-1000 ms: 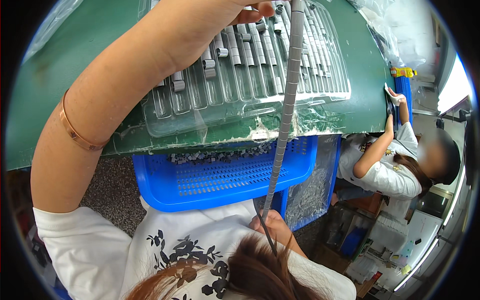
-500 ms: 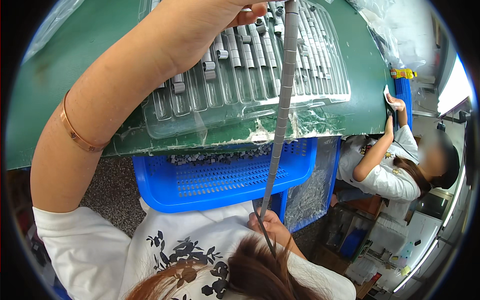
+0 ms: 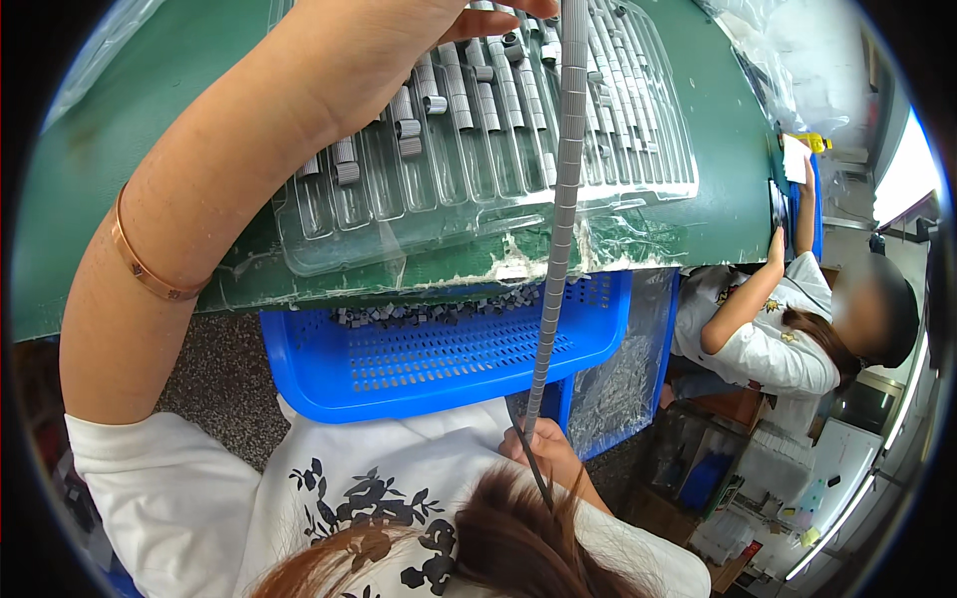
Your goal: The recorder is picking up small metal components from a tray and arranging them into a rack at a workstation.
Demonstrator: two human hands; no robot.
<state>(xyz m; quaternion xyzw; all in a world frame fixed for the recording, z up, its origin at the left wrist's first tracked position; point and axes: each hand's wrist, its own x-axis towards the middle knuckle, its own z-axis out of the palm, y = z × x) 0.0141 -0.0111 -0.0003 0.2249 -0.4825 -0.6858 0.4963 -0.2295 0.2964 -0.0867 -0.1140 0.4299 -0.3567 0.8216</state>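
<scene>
A long, slender rod of stacked grey ring-like pieces [image 3: 569, 159] runs from the upper edge down toward my lap, slightly tilted. My right hand [image 3: 548, 453] is closed around its lower end, where a thin dark strip [image 3: 531, 460] sticks out. Reaching across from the left, my left hand [image 3: 483, 22] has its fingers bent against the upper part of the rod; its fingertips are partly cut off by the edge. Behind the rod lies a clear ribbed plastic tray [image 3: 414, 194] holding rows of similar grey pieces, several of them hollow rings lying askew.
The green table [image 3: 723, 149] has a chipped, taped front edge. Under that edge a blue perforated basket [image 3: 329, 394] holds many small grey pieces at its back. At right, a co-worker [image 3: 763, 319] handles a white cloth [image 3: 795, 159] near a yellow bottle [image 3: 819, 143].
The rod has swung slightly left at the top, and my left hand has shifted up with it. My right hand stays at the lower end. The co-worker's hand with the cloth has moved up.
</scene>
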